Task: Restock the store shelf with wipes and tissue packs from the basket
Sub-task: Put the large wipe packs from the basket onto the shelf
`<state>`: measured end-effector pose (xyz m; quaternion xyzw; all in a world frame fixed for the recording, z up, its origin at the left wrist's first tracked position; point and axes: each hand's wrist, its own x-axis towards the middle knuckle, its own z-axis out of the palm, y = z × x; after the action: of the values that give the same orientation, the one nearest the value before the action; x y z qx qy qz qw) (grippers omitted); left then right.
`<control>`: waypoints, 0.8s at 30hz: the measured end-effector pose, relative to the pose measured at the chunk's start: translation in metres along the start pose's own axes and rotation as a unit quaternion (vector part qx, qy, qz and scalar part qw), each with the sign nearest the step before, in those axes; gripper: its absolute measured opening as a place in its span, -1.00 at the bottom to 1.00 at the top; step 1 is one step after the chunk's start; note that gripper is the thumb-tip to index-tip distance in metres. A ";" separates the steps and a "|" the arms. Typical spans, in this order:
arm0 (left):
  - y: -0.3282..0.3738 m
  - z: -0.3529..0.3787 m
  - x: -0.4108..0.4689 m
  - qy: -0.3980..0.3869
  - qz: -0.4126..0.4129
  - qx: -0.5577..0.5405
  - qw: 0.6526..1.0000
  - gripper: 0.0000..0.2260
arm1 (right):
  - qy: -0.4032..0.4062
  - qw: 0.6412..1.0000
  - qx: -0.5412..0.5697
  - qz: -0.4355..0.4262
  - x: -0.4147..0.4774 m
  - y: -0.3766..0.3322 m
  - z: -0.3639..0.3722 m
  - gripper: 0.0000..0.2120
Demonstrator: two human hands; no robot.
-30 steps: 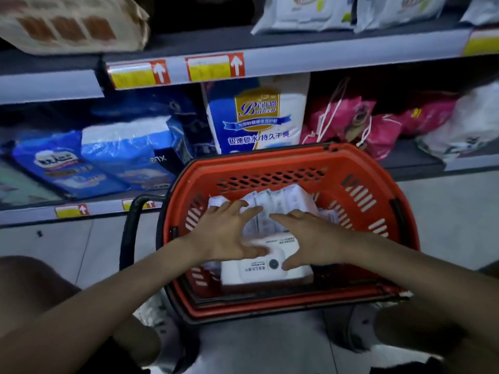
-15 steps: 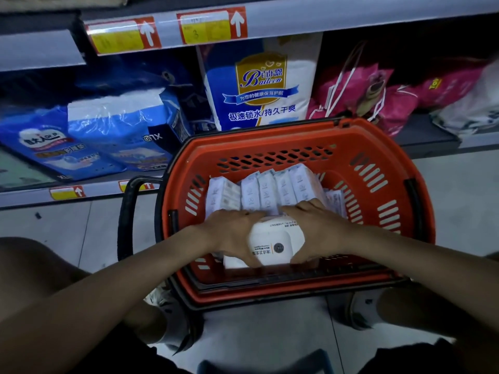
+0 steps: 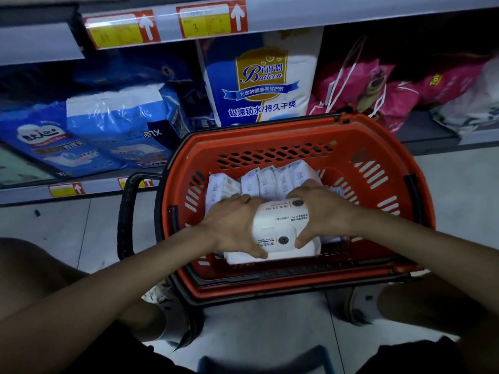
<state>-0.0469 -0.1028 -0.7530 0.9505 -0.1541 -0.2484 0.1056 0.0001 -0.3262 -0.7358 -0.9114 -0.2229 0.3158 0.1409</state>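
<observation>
White wipes packs (image 3: 280, 225) are clamped between both hands at the near end of the orange basket (image 3: 297, 130). The left hand (image 3: 232, 228) is curled round the left end and the right hand (image 3: 321, 211) round the right end, with the thumbs on the near face. This is judged to be the start of a lift-out toward the shelf (image 3: 421, 133) behind the basket.

Squeeze should be kept even from both sides so the soft stack is not bowed or split. The stack should be raised straight up clear of the basket rim before being carried over the far rim. The row of small tissue packs (image 3: 272, 182), standing upright deeper in the basket just behind the hands, should not be dragged along.

The number of packs in the grip cannot be told: 2 round logos are seen, and a 3rd white edge lies beneath. The far-side fingertips are hidden by the packs. The basket floor is mostly covered. Free shelf space behind the basket is lost in shadow and blocked by the Baileen pack (image 3: 259, 82). The small print is unreadable.
</observation>
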 end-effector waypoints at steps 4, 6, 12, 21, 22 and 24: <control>-0.006 -0.016 -0.001 0.075 0.008 -0.011 0.997 -0.01 | 0.096 0.994 0.000 -0.046 -0.009 -0.004 -0.022 -0.01; -0.010 -0.023 0.001 0.085 0.003 -0.057 0.995 -0.05 | 0.149 0.986 -0.002 -0.072 -0.011 -0.006 -0.034 0.00; -0.001 -0.030 0.003 0.120 0.005 -0.113 0.986 -0.25 | 0.219 0.954 -0.081 -0.189 -0.007 -0.013 -0.051 -0.12; 0.007 -0.038 0.002 0.125 -0.132 -0.643 0.744 -0.37 | 0.289 0.954 0.069 -0.034 -0.018 -0.015 -0.038 0.08; 0.009 -0.041 0.002 0.108 -0.126 -0.690 0.705 -0.46 | 0.257 0.960 0.109 -0.025 -0.021 -0.020 -0.033 0.07; 0.012 -0.046 0.002 0.069 -0.102 -0.758 0.640 -0.57 | 0.222 0.954 0.194 -0.046 -0.025 -0.030 -0.023 -0.02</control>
<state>-0.0249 -0.1089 -0.7112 0.5615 0.1937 -0.2211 0.7735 -0.0126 -0.3155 -0.6937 -0.9024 -0.1618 0.1362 0.3754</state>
